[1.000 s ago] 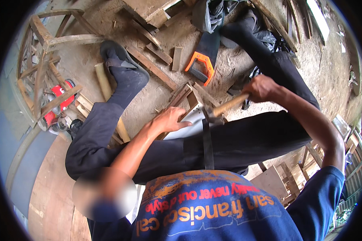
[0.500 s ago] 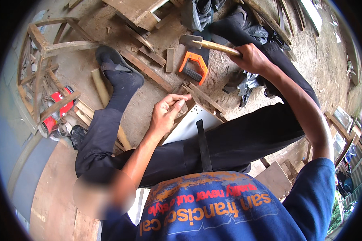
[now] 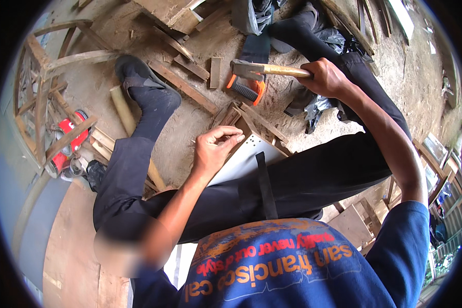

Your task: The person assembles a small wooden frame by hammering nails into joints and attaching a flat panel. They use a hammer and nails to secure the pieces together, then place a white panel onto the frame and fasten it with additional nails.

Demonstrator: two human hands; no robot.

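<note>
My right hand (image 3: 325, 78) is closed round the wooden handle of a hammer (image 3: 282, 70). Its metal head hangs in the air above the orange-and-black handle of a saw (image 3: 245, 92). Closer to me, my left hand (image 3: 213, 150) pinches thumb and fingers together at the corner of a wooden piece with a white panel (image 3: 246, 156). Whatever lies in that pinch is too small to make out. Several dark dots mark the panel's corner, and the piece rests against my leg, partly hidden by the left hand.
Wood offcuts (image 3: 185, 87) lie scattered on the dirt floor ahead. A wooden frame (image 3: 46, 69) stands at far left, beside red cans (image 3: 77, 131). Dark plastic bags (image 3: 251, 18) lie at the back. My legs stretch out on both sides of the work, and boards lean at right.
The hammer head has come down toward me and now overlaps the saw handle in view. My left hand's pinch has shifted slightly nearer to me along the panel corner.
</note>
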